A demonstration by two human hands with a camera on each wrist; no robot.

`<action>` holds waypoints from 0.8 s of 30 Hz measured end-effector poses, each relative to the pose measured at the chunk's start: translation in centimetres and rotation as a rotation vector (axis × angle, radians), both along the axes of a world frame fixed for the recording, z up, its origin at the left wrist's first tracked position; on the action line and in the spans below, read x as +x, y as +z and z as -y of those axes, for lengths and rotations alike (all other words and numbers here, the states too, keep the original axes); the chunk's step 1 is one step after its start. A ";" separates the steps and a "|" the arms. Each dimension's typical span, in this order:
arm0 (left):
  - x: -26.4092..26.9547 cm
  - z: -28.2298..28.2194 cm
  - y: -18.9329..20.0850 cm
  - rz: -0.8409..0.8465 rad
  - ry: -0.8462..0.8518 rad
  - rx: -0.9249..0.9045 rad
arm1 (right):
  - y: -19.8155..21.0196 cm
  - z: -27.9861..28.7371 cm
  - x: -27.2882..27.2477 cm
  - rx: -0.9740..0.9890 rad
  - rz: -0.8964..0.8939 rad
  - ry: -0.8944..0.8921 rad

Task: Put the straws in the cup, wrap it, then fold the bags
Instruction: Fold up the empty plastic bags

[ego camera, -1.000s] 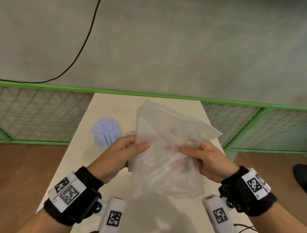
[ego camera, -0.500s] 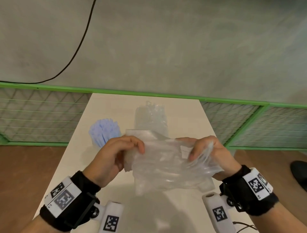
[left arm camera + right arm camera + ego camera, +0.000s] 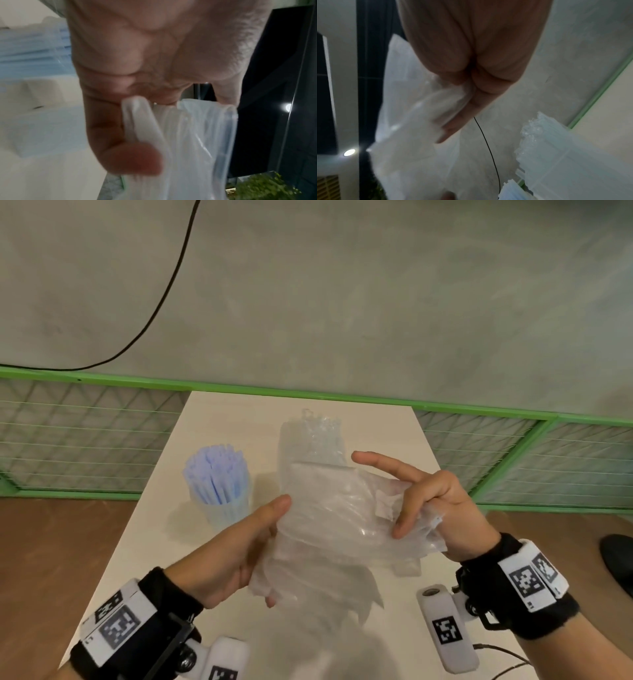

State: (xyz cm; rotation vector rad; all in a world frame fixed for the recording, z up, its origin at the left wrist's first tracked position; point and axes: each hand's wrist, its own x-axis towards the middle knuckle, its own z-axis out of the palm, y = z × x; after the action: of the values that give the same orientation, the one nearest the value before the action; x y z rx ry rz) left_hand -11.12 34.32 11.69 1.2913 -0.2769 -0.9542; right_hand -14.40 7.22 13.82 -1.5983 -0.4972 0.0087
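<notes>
Above the near half of the bench (image 3: pixel 219 628), a clear plastic bag (image 3: pixel 339 518) hangs crumpled between both hands. Left of the bag, the left hand (image 3: pixel 233 553) has its grip clamped on the film: the thumb lies along the bag's left edge and the fingers curl under it, and the left wrist view shows a fold of film pinched against the thumb. On the bag's right end, the right hand (image 3: pixel 442 508) pinches the gathered film with thumb and lower fingers, while its index finger points out straight over the top of the bag; the film looks blurred in the right wrist view.

Left of the bag and slightly beyond it, a cup (image 3: pixel 222 508) packed with pale blue straws (image 3: pixel 215 470) stands upright on the bench, apart from both hands. Beyond the bag, toward the far edge of the bench, another crinkled clear bag (image 3: pixel 315 436) lies flat. A green-framed mesh fence (image 3: pixel 85 440) runs behind the bench.
</notes>
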 end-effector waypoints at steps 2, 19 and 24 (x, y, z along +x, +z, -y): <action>0.4 0.1 0.3 0.045 0.029 0.013 | -0.2 0.0 -0.1 -0.038 0.028 0.034; 3.6 0.7 2.0 1.035 -0.064 0.516 | -1.0 -1.2 0.8 -0.475 -0.324 0.069; 3.3 -1.7 0.0 0.656 0.090 0.410 | -1.1 -0.8 0.7 -0.146 -0.408 -0.021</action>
State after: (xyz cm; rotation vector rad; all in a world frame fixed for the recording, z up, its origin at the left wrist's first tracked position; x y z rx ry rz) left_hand -7.81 36.06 11.64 1.9657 -0.5408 -0.4943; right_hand -13.73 7.99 12.72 -1.6888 -0.1642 0.3548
